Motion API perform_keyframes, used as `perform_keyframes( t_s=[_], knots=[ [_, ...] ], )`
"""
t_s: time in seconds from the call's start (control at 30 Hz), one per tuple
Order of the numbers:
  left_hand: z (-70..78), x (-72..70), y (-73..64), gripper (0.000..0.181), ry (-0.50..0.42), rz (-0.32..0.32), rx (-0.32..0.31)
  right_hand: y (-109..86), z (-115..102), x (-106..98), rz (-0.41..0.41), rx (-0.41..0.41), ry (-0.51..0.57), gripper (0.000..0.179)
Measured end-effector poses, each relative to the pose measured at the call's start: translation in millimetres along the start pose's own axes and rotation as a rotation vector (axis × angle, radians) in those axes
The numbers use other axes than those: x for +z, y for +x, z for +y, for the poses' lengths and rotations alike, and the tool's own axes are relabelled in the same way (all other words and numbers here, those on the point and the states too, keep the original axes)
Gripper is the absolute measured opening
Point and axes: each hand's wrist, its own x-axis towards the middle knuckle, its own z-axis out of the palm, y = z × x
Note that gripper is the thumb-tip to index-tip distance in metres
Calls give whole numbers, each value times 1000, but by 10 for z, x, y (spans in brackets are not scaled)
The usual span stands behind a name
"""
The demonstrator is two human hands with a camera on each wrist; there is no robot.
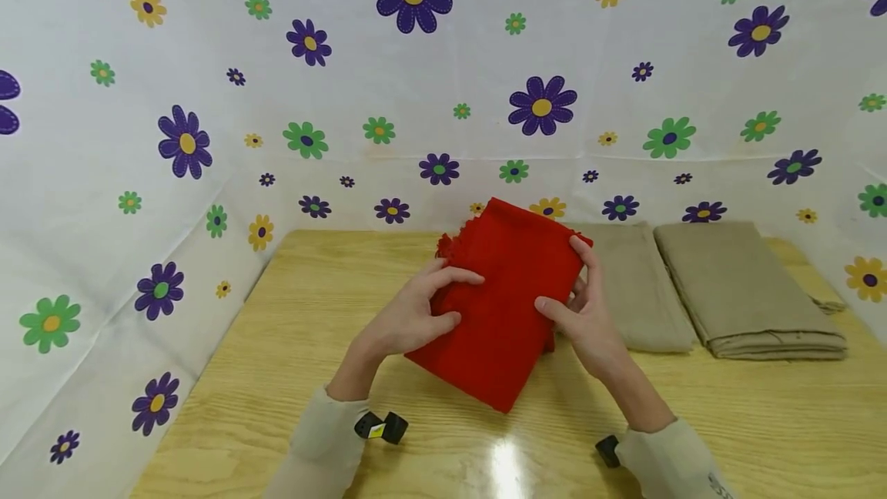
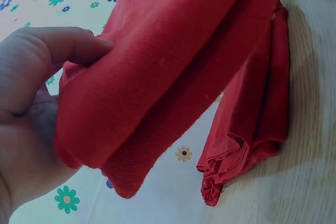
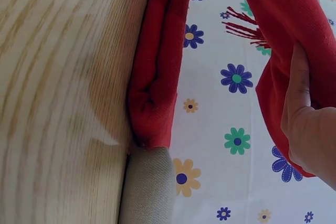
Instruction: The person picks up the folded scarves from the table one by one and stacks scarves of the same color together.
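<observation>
A folded red scarf point(image 1: 502, 291) with a fringed end is held up above the table, tilted toward the head camera. My left hand point(image 1: 416, 306) grips its left side near the fringe. On the right edge, my right hand point(image 1: 589, 314) pinches the scarf, thumb on the front face and fingers at the edge and behind. Loose fringe strands point(image 3: 249, 30) hang from the scarf in the right wrist view. Beneath lies another folded red cloth point(image 2: 252, 108) on the table, mostly hidden by the held scarf in the head view.
Two folded beige cloths lie at the right: one point(image 1: 627, 291) beside the red cloth, a thicker one point(image 1: 744, 291) farther right. The wooden table point(image 1: 277, 376) meets a flower-printed white sheet point(image 1: 333, 83) behind and at the sides.
</observation>
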Motion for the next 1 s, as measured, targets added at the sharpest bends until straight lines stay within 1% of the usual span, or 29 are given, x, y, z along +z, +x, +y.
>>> perform_keyframes(
  t_s=[0.13,0.23,0.37,0.47,0.57,0.67,0.8,0.93,1.0],
  knots=[
    [18,21,9,49,23,-24,29,-51,-25,-31,-1,1,-23,79],
    [48,37,14,47,49,-49,53,-115,-60,-77,-27,-8,-47,78],
    [94,76,1,46,73,-111,57,-245,-97,-149,-58,-16,-84,79],
    [122,117,-16,45,77,-169,51,-340,-102,-188,-70,-15,-99,84],
    [139,146,-27,45,78,-217,45,-406,-106,-211,-63,1,-100,91],
    [135,168,-26,44,87,-243,55,-456,-107,-232,-42,34,-75,89],
    [126,196,-23,41,122,-261,88,-514,-101,-262,-37,71,24,73],
    [140,215,-24,39,133,-279,97,-525,-89,-294,-94,55,149,42],
    [151,220,-27,39,127,-286,90,-514,-84,-315,-132,39,191,29]
  ],
)
